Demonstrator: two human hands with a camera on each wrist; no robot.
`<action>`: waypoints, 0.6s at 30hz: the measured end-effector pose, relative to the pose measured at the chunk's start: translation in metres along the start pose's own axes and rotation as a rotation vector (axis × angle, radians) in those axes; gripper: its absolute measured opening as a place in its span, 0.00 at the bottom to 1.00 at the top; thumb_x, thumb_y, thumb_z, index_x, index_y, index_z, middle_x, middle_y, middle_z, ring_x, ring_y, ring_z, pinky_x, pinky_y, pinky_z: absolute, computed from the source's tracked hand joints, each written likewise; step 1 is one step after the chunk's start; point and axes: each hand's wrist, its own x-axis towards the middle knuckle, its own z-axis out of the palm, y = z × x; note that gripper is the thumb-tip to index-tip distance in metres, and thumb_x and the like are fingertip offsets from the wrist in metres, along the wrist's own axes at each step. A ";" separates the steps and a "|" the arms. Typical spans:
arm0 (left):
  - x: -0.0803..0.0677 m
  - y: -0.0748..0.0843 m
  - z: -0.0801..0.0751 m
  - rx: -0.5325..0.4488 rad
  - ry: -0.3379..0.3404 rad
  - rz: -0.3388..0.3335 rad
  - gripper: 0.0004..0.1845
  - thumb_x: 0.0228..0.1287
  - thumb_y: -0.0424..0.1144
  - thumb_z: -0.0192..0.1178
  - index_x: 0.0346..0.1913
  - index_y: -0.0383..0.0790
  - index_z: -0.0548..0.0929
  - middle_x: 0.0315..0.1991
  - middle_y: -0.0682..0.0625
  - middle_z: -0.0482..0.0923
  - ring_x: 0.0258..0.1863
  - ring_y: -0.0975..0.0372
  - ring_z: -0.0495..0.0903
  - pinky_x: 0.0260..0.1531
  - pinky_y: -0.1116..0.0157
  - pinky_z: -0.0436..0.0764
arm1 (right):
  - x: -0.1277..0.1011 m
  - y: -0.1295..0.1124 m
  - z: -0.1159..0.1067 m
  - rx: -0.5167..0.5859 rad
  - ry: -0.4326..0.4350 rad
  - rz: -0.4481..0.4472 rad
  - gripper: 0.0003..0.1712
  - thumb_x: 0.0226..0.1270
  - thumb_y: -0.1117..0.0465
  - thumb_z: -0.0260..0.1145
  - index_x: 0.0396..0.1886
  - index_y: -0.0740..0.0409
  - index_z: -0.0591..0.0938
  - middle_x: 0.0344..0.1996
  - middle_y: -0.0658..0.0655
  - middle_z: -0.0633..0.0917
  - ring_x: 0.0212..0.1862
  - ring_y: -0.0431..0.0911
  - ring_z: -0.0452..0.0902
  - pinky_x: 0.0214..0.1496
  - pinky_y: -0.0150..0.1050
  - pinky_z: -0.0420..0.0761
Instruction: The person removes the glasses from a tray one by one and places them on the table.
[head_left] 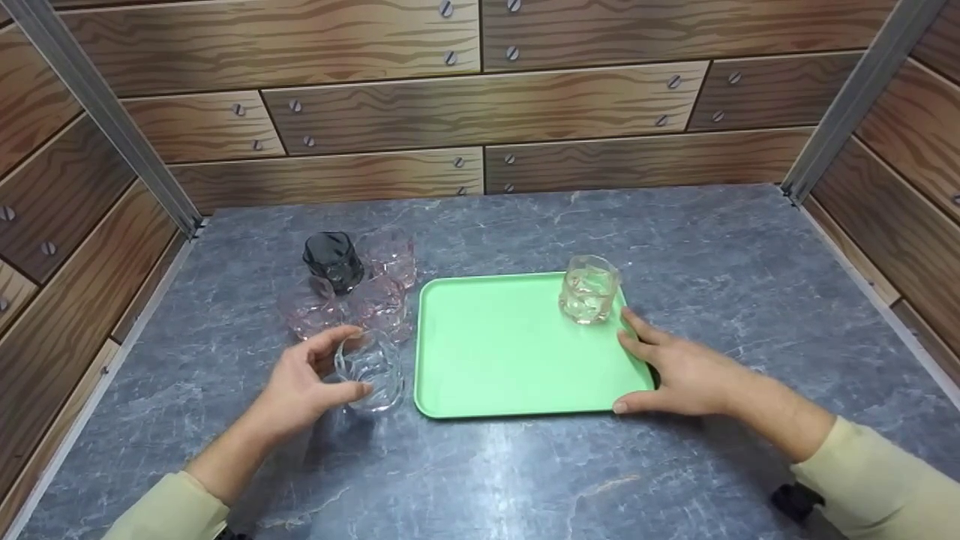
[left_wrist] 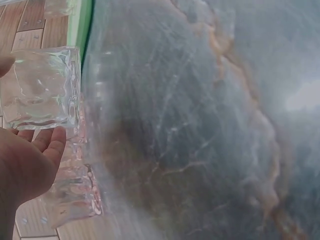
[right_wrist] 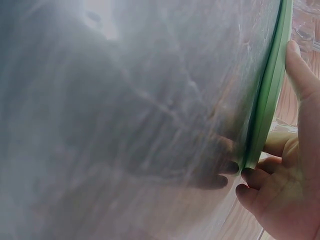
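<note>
A clear ribbed glass (head_left: 369, 373) stands on the grey marbled table, just left of a green tray (head_left: 510, 352). My left hand (head_left: 352, 361) curls round it, thumb in front and fingers over the far side; the left wrist view shows the glass (left_wrist: 42, 87) between the fingertips (left_wrist: 52, 142). My right hand (head_left: 626, 361) holds the tray's right edge. In the right wrist view its thumb (right_wrist: 297, 65) lies on the rim (right_wrist: 270, 95) and its fingers (right_wrist: 252, 180) curl under. Another clear glass (head_left: 589, 289) stands upright in the tray's far right corner.
Behind my left hand stand a black glass (head_left: 334, 259) and three pink glasses (head_left: 390, 255), (head_left: 307, 304), (head_left: 379, 300), tightly grouped. Wood-patterned walls close the table on the left, back and right. A dark object (head_left: 795, 499) sits at the near right edge.
</note>
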 end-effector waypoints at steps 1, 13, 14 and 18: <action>0.000 -0.001 0.001 0.002 -0.002 -0.003 0.41 0.49 0.28 0.81 0.70 0.33 0.78 0.62 0.40 0.84 0.56 0.47 0.84 0.57 0.61 0.84 | 0.000 0.000 0.000 0.000 -0.001 0.000 0.69 0.61 0.17 0.63 0.82 0.67 0.62 0.85 0.67 0.49 0.76 0.70 0.62 0.69 0.67 0.74; 0.003 -0.004 0.003 -0.016 -0.015 -0.008 0.42 0.50 0.27 0.80 0.71 0.33 0.77 0.63 0.40 0.83 0.56 0.47 0.83 0.56 0.65 0.84 | 0.001 0.000 0.001 0.006 0.000 -0.003 0.70 0.60 0.17 0.63 0.82 0.67 0.62 0.85 0.68 0.48 0.77 0.70 0.62 0.70 0.66 0.73; 0.003 -0.004 0.003 -0.017 -0.014 -0.009 0.42 0.50 0.27 0.80 0.71 0.33 0.77 0.63 0.40 0.83 0.56 0.46 0.83 0.55 0.65 0.84 | 0.001 0.000 0.001 0.006 0.000 -0.004 0.70 0.61 0.17 0.63 0.82 0.67 0.62 0.85 0.68 0.48 0.77 0.70 0.62 0.70 0.66 0.73; 0.004 -0.006 0.004 -0.012 -0.009 -0.013 0.42 0.49 0.27 0.80 0.71 0.33 0.77 0.63 0.41 0.83 0.54 0.46 0.84 0.53 0.65 0.85 | 0.000 0.001 0.001 0.010 -0.006 0.001 0.70 0.60 0.17 0.63 0.82 0.67 0.61 0.85 0.67 0.48 0.77 0.70 0.62 0.70 0.66 0.74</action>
